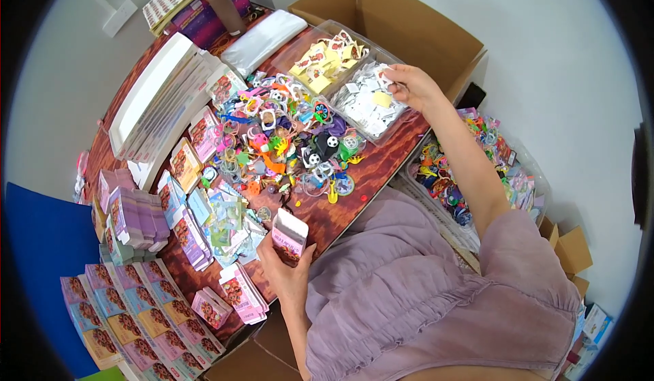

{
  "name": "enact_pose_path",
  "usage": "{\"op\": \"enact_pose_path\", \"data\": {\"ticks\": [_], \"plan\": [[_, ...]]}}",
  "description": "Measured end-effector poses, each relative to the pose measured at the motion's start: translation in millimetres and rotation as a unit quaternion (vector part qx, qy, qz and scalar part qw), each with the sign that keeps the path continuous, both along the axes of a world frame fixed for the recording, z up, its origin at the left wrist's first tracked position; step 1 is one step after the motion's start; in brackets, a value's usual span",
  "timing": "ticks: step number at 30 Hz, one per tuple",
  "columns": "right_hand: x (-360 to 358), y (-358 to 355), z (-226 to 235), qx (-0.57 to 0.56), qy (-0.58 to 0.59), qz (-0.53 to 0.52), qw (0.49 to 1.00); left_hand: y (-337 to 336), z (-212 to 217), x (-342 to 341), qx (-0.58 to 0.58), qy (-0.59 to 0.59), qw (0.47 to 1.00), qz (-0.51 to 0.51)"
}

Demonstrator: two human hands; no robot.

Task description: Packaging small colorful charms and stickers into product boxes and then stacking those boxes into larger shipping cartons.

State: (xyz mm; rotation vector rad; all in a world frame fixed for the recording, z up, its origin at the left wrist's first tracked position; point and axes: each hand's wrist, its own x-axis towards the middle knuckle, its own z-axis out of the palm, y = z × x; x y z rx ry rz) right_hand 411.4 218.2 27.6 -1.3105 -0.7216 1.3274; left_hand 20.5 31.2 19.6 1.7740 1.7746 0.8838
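Observation:
Near the table's front edge, my left hand [286, 272] is wrapped round a small pink carton [289, 234]. The carton is tilted, its open white top facing up. My right hand [414, 86] reaches over a clear bin of small white packets [371, 105], with finger and thumb pinched together. Whatever lies between those fingertips is too small to make out. Beside it, another clear compartment holds yellow packets [327, 57]. Between the hands spreads a pile of small colourful plastic toys [279, 132], with footballs, rings and bands among them.
Flat cards [231, 224] and folded pink cartons [243, 292] lie left of my left hand. Stacked cartons [136, 214], display trays of cartons [139, 313] and white trays [160, 101] stand farther left. An open cardboard box [409, 26] is behind the bins; a toy-filled tub [470, 170] sits right.

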Motion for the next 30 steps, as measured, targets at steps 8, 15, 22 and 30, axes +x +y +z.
{"op": "enact_pose_path", "data": {"ticks": [8,15,22,30], "plan": [[-145.1,-58.9,34.9,0.009,-0.113,0.39,0.914,20.7,-2.7,30.4,0.024,0.056,0.998,-0.02],[-206.7,-62.2,37.9,0.082,-0.303,0.491,0.812,6.7,-3.9,23.4,0.033,0.071,0.996,0.031],[-206.8,-45.7,-5.8,-0.028,-0.061,0.488,0.87,-2.5,-1.9,14.9,-0.011,0.086,0.994,0.062],[-232.4,-77.3,14.0,0.202,-0.39,0.469,0.766,-6.8,-14.3,17.0,0.03,0.079,0.993,0.079]]}}
